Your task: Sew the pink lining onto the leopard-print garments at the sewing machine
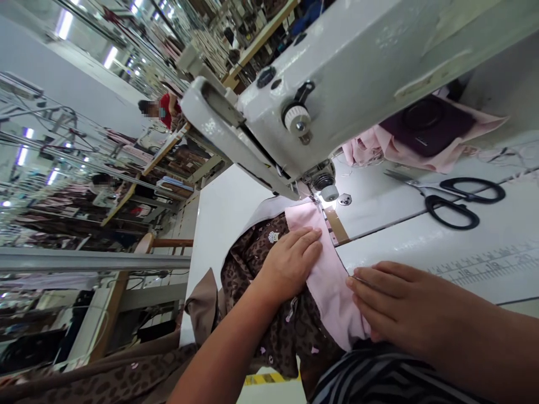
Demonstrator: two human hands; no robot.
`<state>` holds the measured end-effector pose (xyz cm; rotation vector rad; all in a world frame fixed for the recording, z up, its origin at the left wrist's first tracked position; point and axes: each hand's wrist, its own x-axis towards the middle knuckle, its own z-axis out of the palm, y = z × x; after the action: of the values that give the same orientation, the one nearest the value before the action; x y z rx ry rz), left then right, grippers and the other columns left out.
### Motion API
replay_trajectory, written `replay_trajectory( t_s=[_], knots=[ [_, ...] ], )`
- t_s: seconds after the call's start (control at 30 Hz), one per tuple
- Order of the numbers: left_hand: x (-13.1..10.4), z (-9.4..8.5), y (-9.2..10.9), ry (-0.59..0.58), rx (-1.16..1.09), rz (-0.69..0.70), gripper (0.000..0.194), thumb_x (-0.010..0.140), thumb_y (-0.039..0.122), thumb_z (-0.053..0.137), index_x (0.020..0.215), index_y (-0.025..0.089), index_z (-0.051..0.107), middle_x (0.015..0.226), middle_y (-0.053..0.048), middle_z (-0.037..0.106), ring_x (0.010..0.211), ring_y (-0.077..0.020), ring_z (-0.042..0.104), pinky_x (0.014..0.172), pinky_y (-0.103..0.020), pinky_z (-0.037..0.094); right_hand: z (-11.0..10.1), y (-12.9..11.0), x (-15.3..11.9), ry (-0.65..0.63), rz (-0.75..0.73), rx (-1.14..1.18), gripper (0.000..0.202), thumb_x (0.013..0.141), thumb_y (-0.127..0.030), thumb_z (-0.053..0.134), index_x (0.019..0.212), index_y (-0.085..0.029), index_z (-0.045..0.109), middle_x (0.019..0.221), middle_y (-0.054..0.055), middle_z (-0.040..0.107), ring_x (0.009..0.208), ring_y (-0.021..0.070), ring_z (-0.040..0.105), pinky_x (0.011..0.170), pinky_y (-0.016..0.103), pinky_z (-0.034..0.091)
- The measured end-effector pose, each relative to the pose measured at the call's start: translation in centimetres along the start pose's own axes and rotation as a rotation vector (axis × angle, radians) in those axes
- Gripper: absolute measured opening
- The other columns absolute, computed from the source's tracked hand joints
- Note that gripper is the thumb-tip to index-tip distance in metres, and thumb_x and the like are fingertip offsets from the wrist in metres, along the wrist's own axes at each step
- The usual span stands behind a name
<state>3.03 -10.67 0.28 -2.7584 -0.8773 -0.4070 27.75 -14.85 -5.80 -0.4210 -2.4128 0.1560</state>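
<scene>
My left hand lies flat, fingers stretched over a pink fabric strip and the brown leopard-print fabric beneath it. At the strip's right edge, my right hand is closed, with thumb and fingers pinching the cloth. A thin dark line shows between those fingers; I cannot tell whether it is a tool. The strip's far end reaches the needle area of a white sewing machine. A pale grey fabric band curves along the far edge of the print.
Black-handled scissors lie right of the needle. Behind them, a dark purple phone-like object rests on pink fabric scraps. A ruler scale marks the white table. Brown fabric hangs at the left edge. A person sits farther off.
</scene>
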Motion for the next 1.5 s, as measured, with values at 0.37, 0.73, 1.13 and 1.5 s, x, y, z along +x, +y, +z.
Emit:
replay_trajectory(
  t_s=[0.37, 0.73, 1.13, 1.5],
  knots=[
    [0.6, 0.3, 0.5, 0.003, -0.008, -0.020, 0.023, 0.102, 0.008, 0.041, 0.097, 0.012, 0.064, 0.104, -0.013, 0.078, 0.095, -0.0219, 0.074, 0.086, -0.035, 0.065, -0.7, -0.5, -0.3, -0.036, 0.030, -0.094, 0.035, 0.107, -0.023, 0.036, 0.108, -0.021, 0.071, 0.112, 0.005, 0.076, 0.115, 0.0213, 0.059, 0.099, 0.037, 0.044],
    [1.0, 0.8, -2.6, -0.002, -0.036, 0.073, 0.022, 0.101, 0.006, 0.044, 0.105, 0.013, 0.064, 0.110, -0.013, 0.078, 0.103, -0.0215, 0.074, 0.093, -0.036, 0.064, 0.2, 0.6, 0.8, -0.113, 0.066, -0.048, 0.020, 0.102, -0.031, 0.057, 0.111, -0.018, 0.068, 0.117, 0.007, 0.073, 0.113, 0.0239, 0.057, 0.103, 0.039, 0.040],
    [1.0, -2.1, 1.0, -0.256, -0.100, -0.061, 0.034, 0.091, 0.001, 0.045, 0.115, 0.014, 0.066, 0.118, -0.011, 0.076, 0.111, -0.0261, 0.071, 0.104, -0.047, 0.058, 0.9, 1.2, 1.0, -0.065, 0.054, -0.052, 0.021, 0.099, -0.019, 0.053, 0.114, -0.016, 0.067, 0.118, 0.009, 0.073, 0.109, 0.0241, 0.058, 0.098, 0.039, 0.044],
    [-1.0, -0.3, 1.3, -0.081, -0.169, -0.008, 0.026, 0.090, 0.004, 0.047, 0.110, 0.012, 0.062, 0.121, -0.016, 0.075, 0.122, -0.0275, 0.068, 0.106, -0.044, 0.058, 0.5, 0.9, 1.1, -0.050, 0.086, -0.040, 0.019, 0.101, -0.021, 0.055, 0.114, -0.016, 0.068, 0.119, 0.009, 0.073, 0.113, 0.0233, 0.060, 0.099, 0.040, 0.048]
  ],
)
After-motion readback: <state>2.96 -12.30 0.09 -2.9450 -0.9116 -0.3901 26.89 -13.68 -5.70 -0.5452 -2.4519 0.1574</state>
